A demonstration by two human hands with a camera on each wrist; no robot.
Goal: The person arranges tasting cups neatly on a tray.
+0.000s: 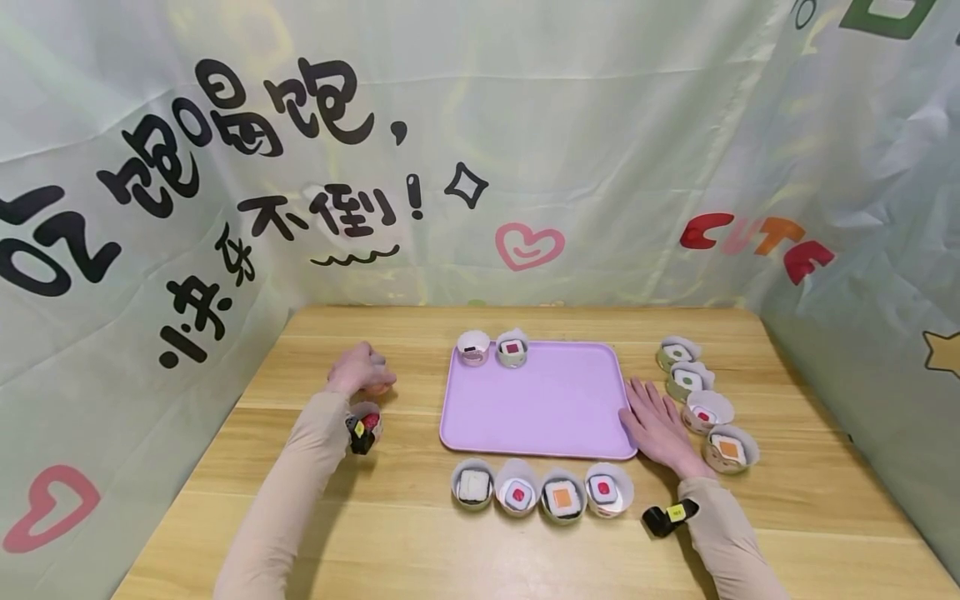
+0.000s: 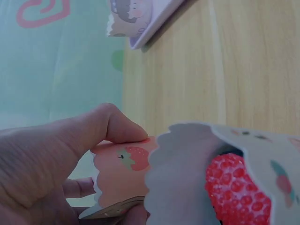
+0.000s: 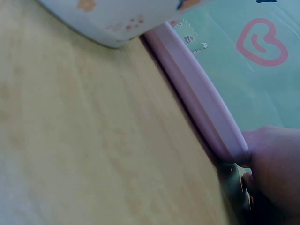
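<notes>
My left hand point(image 1: 362, 371) is at the table's left side, pinching a peach paper cup point(image 2: 105, 176) with a strawberry print. Its thumb presses on the cup's side and fingers show beneath; the cup's inside is hidden. Close by that hand stands a pale paper cup point(image 2: 180, 154) holding a red, bumpy piece point(image 2: 239, 187). With fingers extended, my right hand point(image 1: 660, 429) lies at the right edge of the purple tray point(image 1: 536, 408), its thumb by the near corner. Two paper cups, a pink one point(image 1: 473, 350) and a greenish one point(image 1: 513, 350), stand at the tray's far left.
A row of several filled cups point(image 1: 517, 504) lines the tray's near side. Several more cups point(image 1: 690, 383) stand to the right of my right hand. Printed cloth point(image 1: 585, 158) hangs behind and beside the wooden table point(image 1: 405, 533).
</notes>
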